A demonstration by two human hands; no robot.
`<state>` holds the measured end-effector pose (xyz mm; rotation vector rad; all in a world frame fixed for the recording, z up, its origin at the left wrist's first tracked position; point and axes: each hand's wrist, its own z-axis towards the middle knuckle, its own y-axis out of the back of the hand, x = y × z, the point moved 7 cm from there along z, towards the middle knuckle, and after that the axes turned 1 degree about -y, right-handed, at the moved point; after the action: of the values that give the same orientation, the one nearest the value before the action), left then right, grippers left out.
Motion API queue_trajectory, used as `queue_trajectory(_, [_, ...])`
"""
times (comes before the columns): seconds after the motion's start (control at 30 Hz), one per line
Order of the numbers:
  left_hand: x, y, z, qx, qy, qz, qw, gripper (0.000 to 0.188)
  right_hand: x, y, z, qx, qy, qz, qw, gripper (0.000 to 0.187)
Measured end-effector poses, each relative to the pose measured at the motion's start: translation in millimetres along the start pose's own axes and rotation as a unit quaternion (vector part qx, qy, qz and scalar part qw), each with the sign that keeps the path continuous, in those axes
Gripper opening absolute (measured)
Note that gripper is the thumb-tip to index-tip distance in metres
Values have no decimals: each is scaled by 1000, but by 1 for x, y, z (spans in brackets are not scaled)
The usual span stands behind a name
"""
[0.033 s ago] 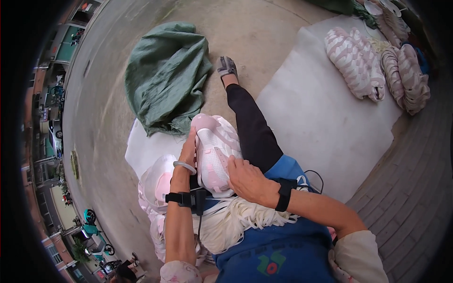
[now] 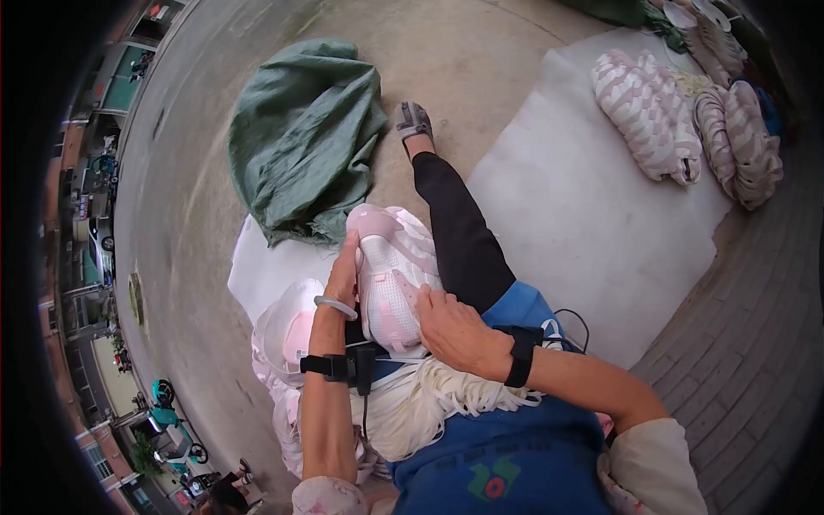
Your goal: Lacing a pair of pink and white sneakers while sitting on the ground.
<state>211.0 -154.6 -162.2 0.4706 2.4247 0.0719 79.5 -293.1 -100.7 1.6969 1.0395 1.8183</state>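
A pink and white mesh shoe upper (image 2: 388, 287) lies across my lap, its rounded toe pointing away from me. Along its left side runs my left hand (image 2: 342, 276), holding that edge with the fingers partly hidden. My right hand (image 2: 459, 330) is closed at the right edge, fingers bent and pressed together against the upper; the fingertips are partly out of sight. Just below, a heap of cream-white shoelaces (image 2: 446, 390) covers my apron. More pink and white shoe uppers (image 2: 279, 343) are piled beside my left forearm.
A crumpled green sack (image 2: 305, 142) lies on the concrete ahead to the left. To the right, a white sheet (image 2: 592, 215) bears bundles of stacked shoe uppers (image 2: 644, 116) at its far end. My outstretched leg (image 2: 459, 227) lies between them. Parked scooters (image 2: 176, 433) stand at far left.
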Motion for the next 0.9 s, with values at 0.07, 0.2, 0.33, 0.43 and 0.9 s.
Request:
queue_trajectory(0.07, [7, 4, -3, -8, -46, -5, 999, 76, 2, -4, -5, 12, -6, 15, 1000, 56])
queue_trajectory(0.2, [-11, -10, -16, 53, -90, 46, 993, 76, -5, -4, -5, 19, -27, 15, 999, 50])
queue_trajectory(0.33, [-34, 13, -15, 64, -44, 223, 972, 78, -1, -7, -1, 27, -20, 13, 999, 50])
queue_trajectory(0.43, [-46, 33, 22, 47, -42, 274, 960, 65, -1, -5, -2, 30, -19, 16, 999, 53])
queue_trajectory(0.9, [31, 15, 106, 123, 131, 47, 983, 52, -5, -3, 4, 49, -40, 63, 996, 57])
